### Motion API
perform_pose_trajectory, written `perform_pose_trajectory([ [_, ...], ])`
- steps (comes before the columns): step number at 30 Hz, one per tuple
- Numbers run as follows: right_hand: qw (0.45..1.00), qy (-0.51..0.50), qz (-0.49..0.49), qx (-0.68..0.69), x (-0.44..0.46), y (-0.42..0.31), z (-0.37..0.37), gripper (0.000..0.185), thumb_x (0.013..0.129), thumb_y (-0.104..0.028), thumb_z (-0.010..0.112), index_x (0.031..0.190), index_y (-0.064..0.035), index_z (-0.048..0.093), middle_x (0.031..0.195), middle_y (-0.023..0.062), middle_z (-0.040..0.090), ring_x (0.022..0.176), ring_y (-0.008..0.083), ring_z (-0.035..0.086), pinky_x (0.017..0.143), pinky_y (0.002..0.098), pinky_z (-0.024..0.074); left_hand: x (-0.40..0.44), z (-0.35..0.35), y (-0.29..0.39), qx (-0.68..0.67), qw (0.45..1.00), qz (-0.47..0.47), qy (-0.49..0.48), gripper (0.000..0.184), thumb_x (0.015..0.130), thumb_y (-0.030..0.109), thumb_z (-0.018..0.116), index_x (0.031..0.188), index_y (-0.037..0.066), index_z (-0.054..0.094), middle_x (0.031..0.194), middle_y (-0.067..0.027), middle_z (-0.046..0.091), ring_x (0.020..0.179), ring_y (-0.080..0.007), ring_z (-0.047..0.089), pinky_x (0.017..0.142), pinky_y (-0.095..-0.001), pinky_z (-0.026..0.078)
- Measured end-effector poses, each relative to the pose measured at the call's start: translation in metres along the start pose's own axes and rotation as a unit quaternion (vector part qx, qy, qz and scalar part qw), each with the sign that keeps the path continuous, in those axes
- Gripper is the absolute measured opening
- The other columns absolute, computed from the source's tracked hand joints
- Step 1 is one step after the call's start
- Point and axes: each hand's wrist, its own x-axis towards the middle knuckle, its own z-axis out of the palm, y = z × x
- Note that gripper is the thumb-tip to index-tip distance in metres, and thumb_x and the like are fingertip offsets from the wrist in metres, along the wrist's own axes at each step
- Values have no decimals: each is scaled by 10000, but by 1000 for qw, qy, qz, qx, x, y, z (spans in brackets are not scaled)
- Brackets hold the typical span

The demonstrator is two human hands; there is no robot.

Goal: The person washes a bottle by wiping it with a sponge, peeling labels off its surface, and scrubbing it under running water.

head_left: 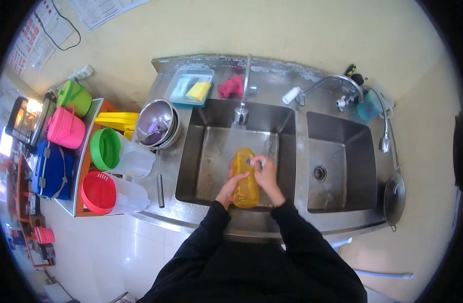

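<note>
Over the large sink basin (201, 182), a yellow see-through plastic container (247, 194) is tilted under the tap (241, 115). Water runs from the tap's spray head toward its upper end. My left hand (232, 186) wraps around the container's left side, thumb across the front. On the other side, my right hand (265, 174) is closed near the container's upper part, with a small pale bit showing at the fingers. Whether that is part of the container or a separate thing is hidden.
Left of the sink stand nested metal bowls (153, 118) and two clear jugs with a green lid (104, 149) and red lid (98, 193). Behind are a yellow sponge (198, 91) in a tray and a pink cloth (231, 87). A smaller basin (337, 189) lies right.
</note>
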Motion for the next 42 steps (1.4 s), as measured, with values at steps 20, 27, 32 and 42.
perform_pose_trajectory([
  [20,1000,-13,-16,1,-14,-13,-6,53,832,-36,630,881,-17,625,771,160,647,745,206,649,687,331,475,5,0,13,36,999,14,24,887,840,128,647,1515,225,78,1357,-114,443,1170,-242,511,886,-397,504],
  [27,997,-24,-68,12,-5,-12,3,55,831,-41,627,877,-11,625,817,161,648,770,283,648,710,342,484,11,-14,13,40,999,36,-6,891,821,100,648,1503,248,95,1296,-116,475,1103,-254,545,821,-385,526],
  [32,999,-11,-44,6,35,12,33,33,817,-33,635,846,-21,622,834,146,650,780,289,639,722,348,480,20,-26,5,76,996,25,42,875,836,107,629,1510,224,84,1307,-118,474,1114,-242,537,852,-377,508],
  [42,999,-17,-17,31,64,-1,67,67,770,-25,620,827,-42,651,840,187,655,834,357,642,749,406,494,36,-53,32,79,994,56,50,970,830,76,634,1515,179,-45,1330,-131,466,1124,-250,544,885,-352,493],
])
